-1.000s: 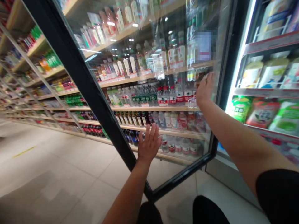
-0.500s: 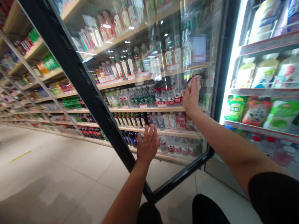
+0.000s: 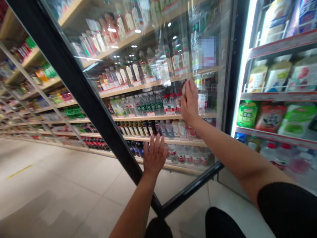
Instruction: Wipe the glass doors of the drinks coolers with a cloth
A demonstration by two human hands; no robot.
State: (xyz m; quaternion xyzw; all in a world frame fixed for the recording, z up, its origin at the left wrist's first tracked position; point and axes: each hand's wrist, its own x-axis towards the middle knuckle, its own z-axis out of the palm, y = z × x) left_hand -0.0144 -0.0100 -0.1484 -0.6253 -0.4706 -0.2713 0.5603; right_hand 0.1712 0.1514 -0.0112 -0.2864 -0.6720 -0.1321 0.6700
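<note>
A glass door point(image 3: 138, 43) with a black frame stands swung out from a lit drinks cooler. Low on the pane, my left hand point(image 3: 155, 157) lies flat with its fingers spread and holds nothing. Higher up and to the right, my right hand point(image 3: 190, 102) presses a pale cloth point(image 3: 183, 89) to the glass. Only a small edge of the cloth shows beside the fingers; the palm hides the rest.
Behind the pane, wooden shelves point(image 3: 158, 117) carry many bottles. The open cooler on the right holds bottles and a green drink pouch point(image 3: 247, 114). The door's lower frame bar point(image 3: 192, 188) runs above the tiled floor point(image 3: 94, 198), close to my knees.
My right hand has slid left across the glass with the cloth. The left hand stays in about the same place on the pane. The view has shifted slightly.
</note>
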